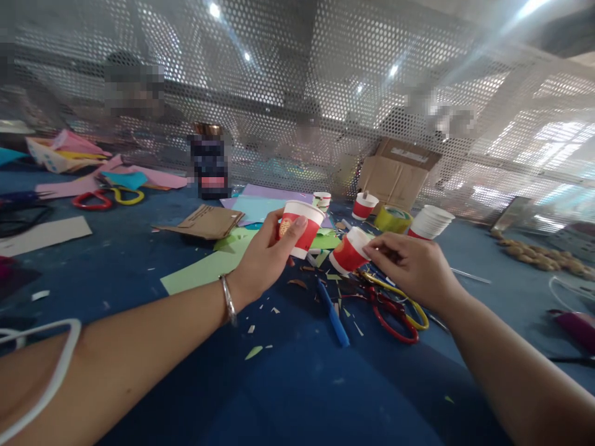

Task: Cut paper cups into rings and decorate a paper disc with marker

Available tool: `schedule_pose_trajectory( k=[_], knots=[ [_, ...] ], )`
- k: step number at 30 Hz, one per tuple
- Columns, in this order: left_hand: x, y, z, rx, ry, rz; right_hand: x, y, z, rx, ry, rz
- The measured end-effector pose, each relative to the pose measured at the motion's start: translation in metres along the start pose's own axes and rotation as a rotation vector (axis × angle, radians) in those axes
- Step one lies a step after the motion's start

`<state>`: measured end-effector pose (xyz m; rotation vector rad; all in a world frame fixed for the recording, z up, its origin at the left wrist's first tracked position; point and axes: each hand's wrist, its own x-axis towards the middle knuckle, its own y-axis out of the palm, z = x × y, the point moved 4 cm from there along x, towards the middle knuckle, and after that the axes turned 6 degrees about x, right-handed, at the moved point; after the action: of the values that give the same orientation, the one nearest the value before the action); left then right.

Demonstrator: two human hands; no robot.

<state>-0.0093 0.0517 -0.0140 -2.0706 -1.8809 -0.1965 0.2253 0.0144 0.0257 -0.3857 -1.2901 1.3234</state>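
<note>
My left hand [267,251] is closed round a red and white paper cup [307,226], its thumb across the front and the cup's rim upward. A second red and white paper cup [351,251] is pinched at its edge by the fingertips of my right hand [409,263]; it tilts to the right, low over the table. Beneath the hands lie a blue pen [332,313] and scissors with red and yellow handles [395,319], among small paper scraps.
Green paper [204,269], a folded piece of cardboard [204,222] and a dark bottle-like object [211,161] lie or stand left. Behind are a cup [364,206], yellow-green tape [393,220], stacked cups [430,222] and a cardboard box [395,173] against a perforated metal screen [279,80].
</note>
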Motion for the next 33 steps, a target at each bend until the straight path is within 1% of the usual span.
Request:
schedule_pose_trajectory(
  k=[3, 5, 6, 7, 10, 11, 13, 16, 19, 22, 25, 27, 29, 31, 33],
  knots=[
    [0.0, 0.004, 0.005, -0.122, -0.082, 0.013, -0.002, -0.002, 0.006, -0.013, -0.036, -0.068],
    [0.002, 0.004, 0.008, -0.186, -0.098, -0.003, -0.005, 0.0, 0.015, -0.015, -0.073, -0.065],
    [0.002, 0.004, 0.009, -0.207, -0.104, -0.013, -0.007, 0.003, 0.021, -0.005, -0.091, -0.024],
    [0.003, 0.003, 0.01, -0.221, -0.108, -0.022, -0.009, 0.008, 0.027, 0.01, -0.101, 0.046],
    [0.003, 0.001, 0.011, -0.216, -0.105, -0.036, -0.017, 0.022, 0.041, 0.02, -0.111, 0.285],
    [0.003, 0.0, 0.011, -0.195, -0.095, -0.046, -0.018, 0.024, 0.043, 0.002, -0.107, 0.325],
    [0.003, -0.002, 0.011, -0.139, -0.069, -0.073, -0.019, 0.021, 0.042, -0.045, -0.083, 0.346],
    [0.004, -0.004, 0.01, -0.087, -0.017, -0.111, -0.014, 0.01, 0.03, -0.116, -0.023, 0.343],
    [0.004, -0.006, 0.008, -0.046, 0.037, -0.148, -0.01, 0.002, 0.02, -0.159, 0.022, 0.378],
    [0.003, -0.008, 0.005, 0.062, 0.076, -0.195, -0.011, 0.007, 0.026, -0.121, 0.009, 0.437],
    [0.003, -0.011, 0.0, 0.107, 0.141, -0.22, -0.016, 0.022, 0.04, -0.048, -0.01, 0.515],
    [0.003, -0.013, -0.003, 0.107, 0.185, -0.207, -0.02, 0.032, 0.048, -0.036, -0.031, 0.551],
    [0.003, -0.014, -0.006, 0.166, 0.217, -0.161, -0.023, 0.039, 0.052, -0.027, -0.024, 0.566],
    [0.003, -0.014, -0.009, 0.267, 0.243, -0.095, -0.024, 0.042, 0.051, -0.002, 0.002, 0.576],
    [0.003, -0.015, -0.011, 0.329, 0.257, -0.056, -0.025, 0.043, 0.05, 0.031, 0.037, 0.589]
  ],
)
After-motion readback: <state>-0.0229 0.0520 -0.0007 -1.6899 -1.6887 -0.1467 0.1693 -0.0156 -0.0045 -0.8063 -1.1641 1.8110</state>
